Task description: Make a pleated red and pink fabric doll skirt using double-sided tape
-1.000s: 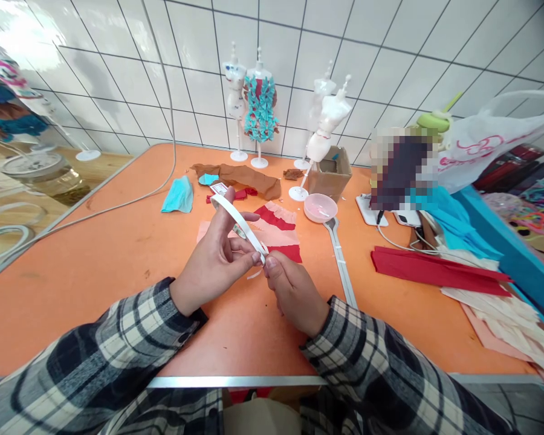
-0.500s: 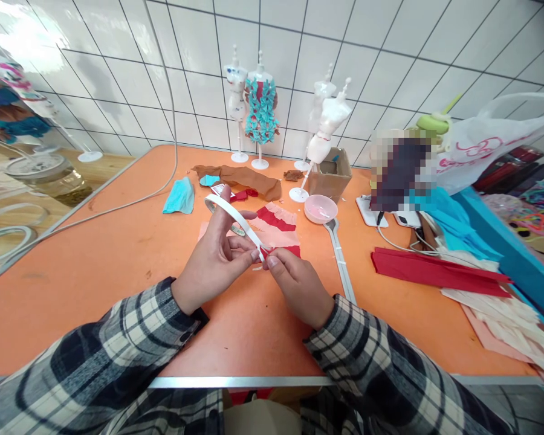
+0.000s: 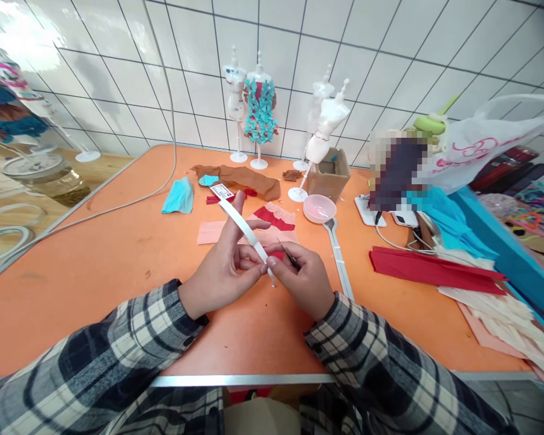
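My left hand point(image 3: 224, 269) holds a roll of white tape point(image 3: 242, 226) on edge above the orange table point(image 3: 95, 266), fingers wrapped round it. My right hand point(image 3: 301, 281) is closed in a pinch at the roll's lower end, where a short strip of tape hangs down. A thin dark pointed tool point(image 3: 288, 254) sticks up out of my right fist. Just beyond my hands lie pink and red crepe paper pieces point(image 3: 272, 220).
Several small dress-form mannequins point(image 3: 258, 103) stand at the back by the tiled wall, with a cardboard box point(image 3: 330, 172), a pink dish point(image 3: 320, 208) and a white plastic strip point(image 3: 338, 254). Red, cream and blue paper sheets point(image 3: 435, 272) lie right. A cable point(image 3: 131, 199) crosses the left.
My right hand has turned and shifted slightly right, so the dark tool now shows above its fist. The tape roll has tilted a little, and the pulled strip now hangs lower.
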Tool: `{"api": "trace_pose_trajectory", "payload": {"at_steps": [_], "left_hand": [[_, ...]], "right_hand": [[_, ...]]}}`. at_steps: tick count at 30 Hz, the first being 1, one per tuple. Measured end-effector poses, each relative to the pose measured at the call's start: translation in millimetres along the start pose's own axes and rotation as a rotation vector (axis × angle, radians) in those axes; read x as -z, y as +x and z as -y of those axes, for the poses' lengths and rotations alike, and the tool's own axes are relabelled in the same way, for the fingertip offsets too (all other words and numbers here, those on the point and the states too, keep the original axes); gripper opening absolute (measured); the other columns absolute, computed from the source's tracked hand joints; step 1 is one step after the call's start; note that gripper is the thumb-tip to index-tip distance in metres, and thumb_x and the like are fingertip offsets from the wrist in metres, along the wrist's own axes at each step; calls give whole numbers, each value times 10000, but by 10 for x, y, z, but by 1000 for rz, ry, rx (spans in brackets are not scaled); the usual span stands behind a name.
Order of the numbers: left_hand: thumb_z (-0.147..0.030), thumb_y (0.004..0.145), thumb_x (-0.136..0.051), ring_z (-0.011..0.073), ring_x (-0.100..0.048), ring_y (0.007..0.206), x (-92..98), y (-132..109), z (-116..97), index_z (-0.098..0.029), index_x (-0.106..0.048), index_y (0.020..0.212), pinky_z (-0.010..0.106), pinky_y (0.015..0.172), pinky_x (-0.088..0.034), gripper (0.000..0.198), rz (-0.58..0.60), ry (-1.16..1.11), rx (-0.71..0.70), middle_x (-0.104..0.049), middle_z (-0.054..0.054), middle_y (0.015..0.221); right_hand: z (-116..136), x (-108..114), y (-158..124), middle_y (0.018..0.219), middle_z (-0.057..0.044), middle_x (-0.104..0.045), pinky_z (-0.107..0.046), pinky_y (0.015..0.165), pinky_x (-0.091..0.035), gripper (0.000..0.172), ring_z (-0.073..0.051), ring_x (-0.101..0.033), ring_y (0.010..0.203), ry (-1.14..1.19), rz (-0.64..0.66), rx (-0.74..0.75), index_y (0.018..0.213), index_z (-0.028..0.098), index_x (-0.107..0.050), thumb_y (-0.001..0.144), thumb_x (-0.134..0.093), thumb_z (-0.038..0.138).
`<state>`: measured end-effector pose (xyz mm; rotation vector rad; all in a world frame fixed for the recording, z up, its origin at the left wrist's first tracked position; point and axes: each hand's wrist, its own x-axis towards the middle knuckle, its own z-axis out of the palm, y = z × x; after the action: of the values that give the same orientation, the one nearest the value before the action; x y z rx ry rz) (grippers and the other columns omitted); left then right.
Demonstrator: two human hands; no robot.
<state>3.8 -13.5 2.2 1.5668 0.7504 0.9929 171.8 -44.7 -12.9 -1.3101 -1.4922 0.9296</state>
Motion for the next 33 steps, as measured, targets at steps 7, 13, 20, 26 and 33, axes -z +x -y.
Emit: {"api": "trace_pose_trajectory", "payload": {"at_steps": [7,13,20,26,33], "left_hand": [[-297,832,-712,129,-685,681,85,34,1,-325,-190,1554,321,709,-605,891,-77,97,35,-614,125,1278],[-306,807,-738,149,-695,702,87,40,-2,-297,-202,1556,314,700,-599,920,-123,87,25,-669,106,1167],[-271,758,-767,130,-689,664,112,62,-47,-289,-173,1559,296,667,-601,997,-150,58,53,-668,89,1121],[-172,729,-770,127,-695,757,119,74,-27,-314,-130,1558,287,728,-592,1057,-57,21,79,-632,77,1130],[-99,714,-745,89,-664,678,135,86,-43,-355,-154,1550,264,670,-593,1055,-68,17,72,-590,78,1204]], "right_hand": [[-19,-14,24,491,90,-294,-240,497,-234,150,-85,-286,480,-12,41,-41,779,186,-657,800,-615,328],[-28,-26,20,534,78,-347,-234,496,-252,194,-82,-307,506,166,110,-126,783,176,-655,786,-644,370],[-71,-21,51,528,84,-320,-234,472,-227,270,-77,-289,483,228,138,-221,835,166,-688,756,-687,425],[-73,-24,66,523,85,-306,-237,477,-233,290,-80,-284,495,147,54,-212,786,159,-686,725,-690,443],[-55,-23,51,495,82,-329,-241,486,-242,241,-85,-303,482,-41,-8,-100,783,174,-707,773,-651,408]]}}
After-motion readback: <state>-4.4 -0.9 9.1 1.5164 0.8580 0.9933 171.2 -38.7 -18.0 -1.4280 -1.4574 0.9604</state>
